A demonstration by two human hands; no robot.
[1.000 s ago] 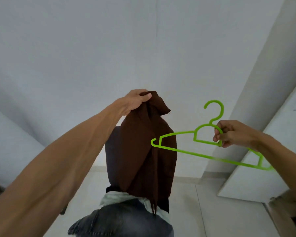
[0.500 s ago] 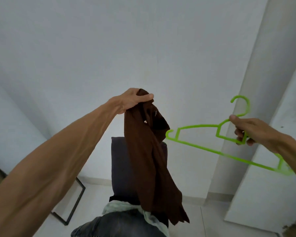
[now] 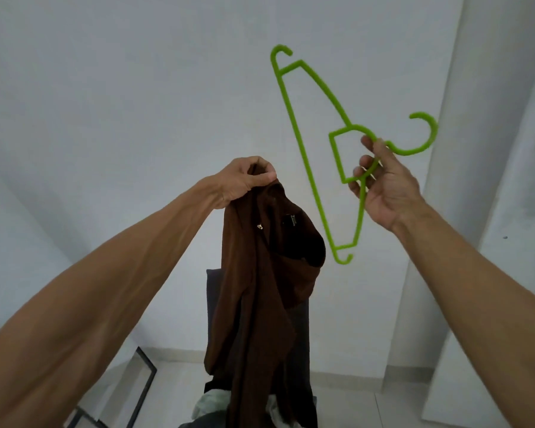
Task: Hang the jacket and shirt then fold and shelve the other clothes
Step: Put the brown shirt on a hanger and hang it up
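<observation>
My left hand [image 3: 244, 179] pinches the top of a brown shirt [image 3: 260, 298] and holds it up in front of the wall; the cloth hangs down bunched, its dark neck opening facing right. To its right my right hand [image 3: 383, 186] grips a bright green plastic hanger [image 3: 306, 156] near the base of its hook. The hanger is tilted almost upright, one shoulder tip pointing up, the other down beside the shirt's collar without touching it.
Behind the shirt stands a dark grey chair back [image 3: 303, 329]. A pile of other clothes [image 3: 210, 409], pale and grey-blue, lies at the bottom. A black metal frame [image 3: 142, 384] stands lower left. White panels [image 3: 488, 273] lean at the right.
My right hand has turned the hanger from nearly level to almost upright and brought it closer to the shirt. My left hand keeps its hold on the shirt, which hangs longer now.
</observation>
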